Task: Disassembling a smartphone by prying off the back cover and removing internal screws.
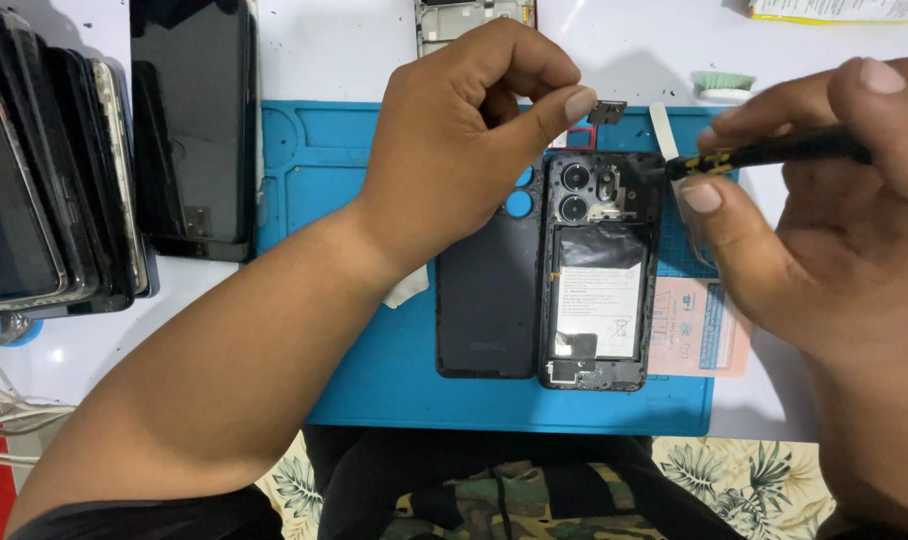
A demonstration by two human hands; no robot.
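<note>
Phone body (596, 285), opened and lying face down on the blue repair mat (374, 380), sits just beside its removed black back cover (486, 310), which lies flat to its left. With the cover off, the battery (600, 300), the lower board area and the camera cluster (577, 192) are all exposed, so the opening step looks finished. The inner parts around the cameras appear to be still in place, and the work seems to be at the stage of loosening what holds them. A pink card (699, 325) lies partly under the phone's right edge.

The right hand (824, 220) pinches a black-and-yellow screwdriver (764, 152) between thumb and fingers, its tip touching the upper right corner of the phone near the cameras. The left hand (464, 135) hovers over the phone's upper left, fingers curled in with thumb against forefinger; whether it grips a small part cannot be told. A small dark metal piece (606, 110) lies on the mat just past the thumb.

Farther off, a stack of phones (54, 170) stands at the left, a bare phone frame (474, 22) lies at the top edge, and a small green-bristled brush (726, 85) rests on the white table (354, 40).
</note>
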